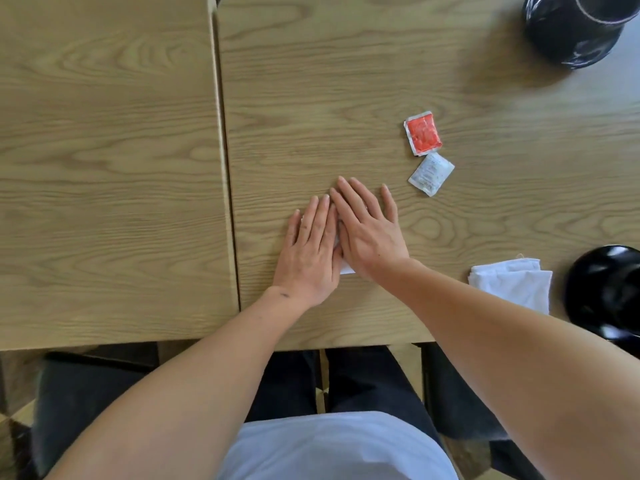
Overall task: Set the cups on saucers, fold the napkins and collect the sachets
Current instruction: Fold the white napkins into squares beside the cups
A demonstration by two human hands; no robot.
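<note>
Wood-grain laminate in a pale oak tone covers both tabletops point(346, 81), with a dark seam running between them. Your left hand point(311, 251) and right hand point(367, 233) lie flat, fingers straight and pressed down side by side, the right overlapping the left's fingers slightly; neither grips anything. Under them sits a white napkin point(347, 270), almost wholly covered, only a small corner peeking out near your right wrist. Beyond your right fingertips lie two small square sachets, touching at their corners: a glossy red sachet point(423, 133) with crimped white edges and a silvery-white sachet point(431, 173) with fine print. Near the table's right edge, a folded white cloth napkin point(512, 284), soft and creased, rests just beside a shiny black rounded dish point(606, 292). A glossy black vessel point(571, 29) stands at the far right corner.
</note>
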